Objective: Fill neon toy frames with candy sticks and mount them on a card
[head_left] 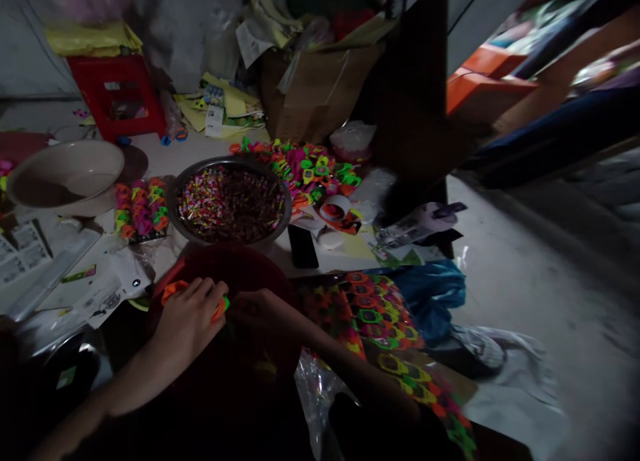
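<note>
My left hand (187,324) is closed around an orange plastic toy watch (173,290), whose ends stick out on both sides of the fingers, with a bit of green at the right. Close beside it, my right hand (260,311) is in shadow with its fingers drawn together near that green part; whether they grip anything is too dark to see. Both hands are above a dark red basin (240,264). Just beyond stands a metal bowl (289,211) filled with small wrapped candies (215,201).
Behind the bowl lies a heap of colourful toy watches (310,171). A phone (303,246) and tape roll (335,209) are right of it. Packed watches (370,314) lie at right, a bundle of watches (141,207) and beige basin (67,171) at left. A cardboard box (320,91) and red stool (117,91) stand behind.
</note>
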`<state>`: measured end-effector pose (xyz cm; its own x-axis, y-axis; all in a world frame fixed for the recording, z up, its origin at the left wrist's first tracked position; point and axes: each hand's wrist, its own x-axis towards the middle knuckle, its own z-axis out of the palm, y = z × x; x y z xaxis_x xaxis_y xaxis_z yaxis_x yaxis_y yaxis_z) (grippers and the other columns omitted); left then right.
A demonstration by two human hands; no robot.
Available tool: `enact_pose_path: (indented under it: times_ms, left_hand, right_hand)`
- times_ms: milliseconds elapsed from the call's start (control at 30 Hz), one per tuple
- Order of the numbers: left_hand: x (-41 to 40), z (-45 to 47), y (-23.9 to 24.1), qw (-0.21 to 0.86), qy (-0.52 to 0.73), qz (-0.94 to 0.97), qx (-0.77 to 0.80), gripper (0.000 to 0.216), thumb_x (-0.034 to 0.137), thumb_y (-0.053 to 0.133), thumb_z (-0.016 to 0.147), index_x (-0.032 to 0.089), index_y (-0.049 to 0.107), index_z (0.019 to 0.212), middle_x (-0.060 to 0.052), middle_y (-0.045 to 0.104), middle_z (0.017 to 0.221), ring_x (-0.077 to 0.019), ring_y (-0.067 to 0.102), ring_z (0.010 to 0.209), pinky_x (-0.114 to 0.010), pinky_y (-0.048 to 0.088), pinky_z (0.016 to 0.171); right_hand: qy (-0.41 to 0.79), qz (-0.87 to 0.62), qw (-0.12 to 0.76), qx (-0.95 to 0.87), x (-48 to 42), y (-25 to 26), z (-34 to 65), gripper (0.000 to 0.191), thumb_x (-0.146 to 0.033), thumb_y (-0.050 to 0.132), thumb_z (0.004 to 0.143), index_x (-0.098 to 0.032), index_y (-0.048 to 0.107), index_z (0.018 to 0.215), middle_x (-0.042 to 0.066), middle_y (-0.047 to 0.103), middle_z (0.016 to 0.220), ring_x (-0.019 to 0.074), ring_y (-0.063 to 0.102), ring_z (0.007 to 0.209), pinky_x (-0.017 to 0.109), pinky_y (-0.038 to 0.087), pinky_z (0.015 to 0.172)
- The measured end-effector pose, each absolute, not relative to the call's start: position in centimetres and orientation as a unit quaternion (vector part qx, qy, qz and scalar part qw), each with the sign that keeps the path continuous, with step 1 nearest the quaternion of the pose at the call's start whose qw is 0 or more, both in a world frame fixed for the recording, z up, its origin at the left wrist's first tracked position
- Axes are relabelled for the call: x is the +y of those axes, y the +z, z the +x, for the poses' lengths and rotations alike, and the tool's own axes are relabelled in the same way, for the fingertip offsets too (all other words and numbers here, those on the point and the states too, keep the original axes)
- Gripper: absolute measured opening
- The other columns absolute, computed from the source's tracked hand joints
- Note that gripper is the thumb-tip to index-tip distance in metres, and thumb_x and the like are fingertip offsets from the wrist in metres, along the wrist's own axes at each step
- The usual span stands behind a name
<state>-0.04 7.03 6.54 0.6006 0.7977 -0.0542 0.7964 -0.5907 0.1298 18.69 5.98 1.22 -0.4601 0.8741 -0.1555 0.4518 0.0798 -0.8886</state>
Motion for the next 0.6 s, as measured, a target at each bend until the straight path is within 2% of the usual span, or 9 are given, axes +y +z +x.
enact_pose_path:
  times_ms: [133, 333, 400, 467, 500, 600]
  left_hand:
    - [7.2, -0.6, 5.5, 0.127, 0.058, 0.891, 0.432, 0.023, 0.017, 0.058, 0.081, 0.022, 0.060, 0.103, -0.004, 0.068, 0.099, -0.0237, 0.062, 0.096, -0.035, 0.049, 0.078]
    - [8.4, -3.6, 1.8, 0.360, 0.168, 0.796, 0.456, 0.014, 0.022, 0.059, 0.078, 0.023, 0.058, 0.092, 0.001, 0.066, 0.092, -0.0165, 0.063, 0.086, -0.028, 0.049, 0.079]
    - [8.7, -4.7, 0.5, 0.406, 0.196, 0.752, 0.481, 0.014, 0.025, 0.060, 0.077, 0.023, 0.058, 0.090, 0.000, 0.065, 0.087, -0.0163, 0.063, 0.081, -0.026, 0.050, 0.075]
    - [8.7, -5.3, -0.2, 0.454, 0.208, 0.713, 0.493, 0.018, 0.032, 0.062, 0.075, 0.022, 0.058, 0.090, 0.000, 0.064, 0.084, -0.0163, 0.062, 0.077, -0.025, 0.050, 0.071]
    - [8.5, -5.4, -0.4, 0.475, 0.214, 0.694, 0.496, 0.021, 0.034, 0.064, 0.075, 0.021, 0.058, 0.090, 0.000, 0.064, 0.084, -0.0162, 0.062, 0.076, -0.025, 0.050, 0.070]
    - [8.0, -5.1, -0.3, 0.507, 0.268, 0.637, 0.515, 0.026, 0.037, 0.069, 0.071, 0.021, 0.060, 0.090, 0.000, 0.064, 0.083, -0.0157, 0.061, 0.075, -0.024, 0.049, 0.069]
  right_hand:
    - [0.540, -0.437, 0.233, -0.680, 6.0, -0.5, 19.0, 0.026, -0.037, 0.057, 0.085, -0.012, 0.060, 0.078, -0.005, 0.046, 0.065, 0.0070, 0.038, 0.061, 0.018, 0.033, 0.057]
    - [0.627, -0.404, 0.091, -0.660, 7.4, -2.1, 23.6, 0.034, -0.048, 0.061, 0.080, -0.014, 0.065, 0.077, -0.002, 0.057, 0.068, 0.0100, 0.045, 0.062, 0.020, 0.037, 0.058]
    - [0.591, -0.456, 0.163, -0.645, 9.0, -1.1, 26.3, 0.043, -0.057, 0.060, 0.077, -0.015, 0.062, 0.068, -0.001, 0.054, 0.062, 0.0104, 0.044, 0.058, 0.021, 0.036, 0.053]
    - [0.494, -0.543, 0.322, -0.598, 11.3, 0.6, 28.9, 0.051, -0.066, 0.056, 0.075, -0.017, 0.055, 0.061, -0.001, 0.048, 0.056, 0.0103, 0.039, 0.054, 0.021, 0.033, 0.050]
    - [0.427, -0.588, 0.410, -0.552, 12.6, 1.4, 30.1, 0.053, -0.068, 0.052, 0.076, -0.017, 0.055, 0.063, -0.002, 0.046, 0.055, 0.0104, 0.037, 0.052, 0.022, 0.032, 0.049]
    - [0.262, -0.653, 0.535, -0.467, 15.9, 3.1, 32.5, 0.051, -0.066, 0.041, 0.082, -0.018, 0.058, 0.075, -0.004, 0.039, 0.054, 0.0115, 0.033, 0.051, 0.022, 0.029, 0.049]
